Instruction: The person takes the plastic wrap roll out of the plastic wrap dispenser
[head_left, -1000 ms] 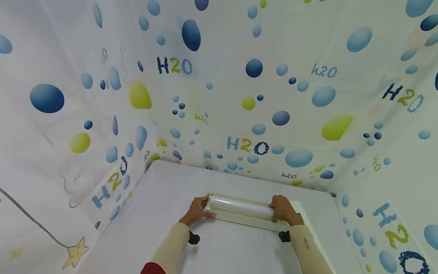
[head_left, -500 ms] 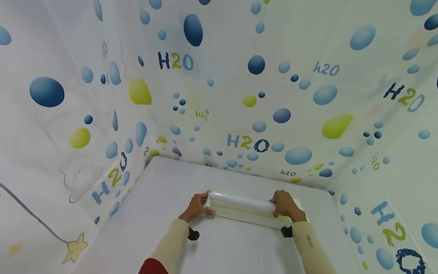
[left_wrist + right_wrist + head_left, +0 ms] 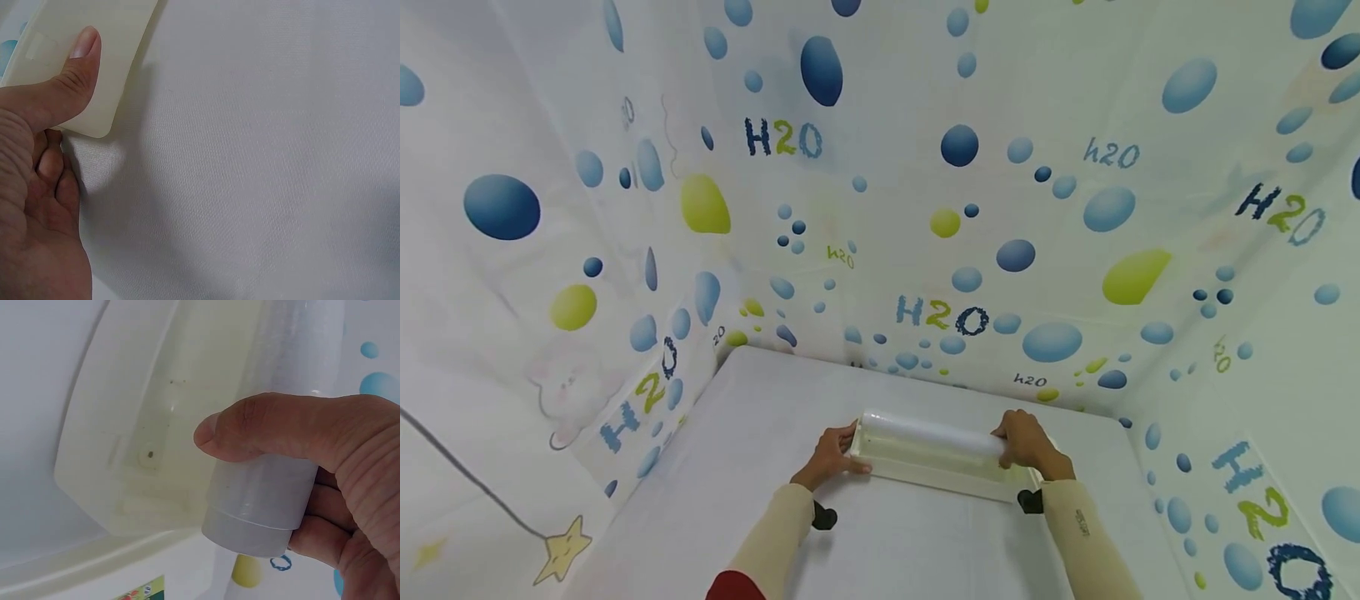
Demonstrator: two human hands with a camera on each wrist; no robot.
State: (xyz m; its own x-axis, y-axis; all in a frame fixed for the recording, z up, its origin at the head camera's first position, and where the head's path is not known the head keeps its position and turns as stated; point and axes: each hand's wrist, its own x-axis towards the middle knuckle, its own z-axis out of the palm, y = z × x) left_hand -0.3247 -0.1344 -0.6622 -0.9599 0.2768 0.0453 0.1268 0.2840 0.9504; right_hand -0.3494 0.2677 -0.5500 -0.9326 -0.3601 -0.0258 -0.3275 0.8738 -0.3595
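Here, the right hand (image 3: 1027,442) grasps the cling-film roll (image 3: 925,432) at right; the left hand (image 3: 832,458) grips the cream case (image 3: 925,477) at left.

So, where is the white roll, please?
Low in the head view, the white roll is along the far side of the tray, gripped by the right hand.

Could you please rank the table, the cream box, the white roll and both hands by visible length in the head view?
1. White table
2. Cream box
3. White roll
4. Left hand and right hand: too alike to rank.
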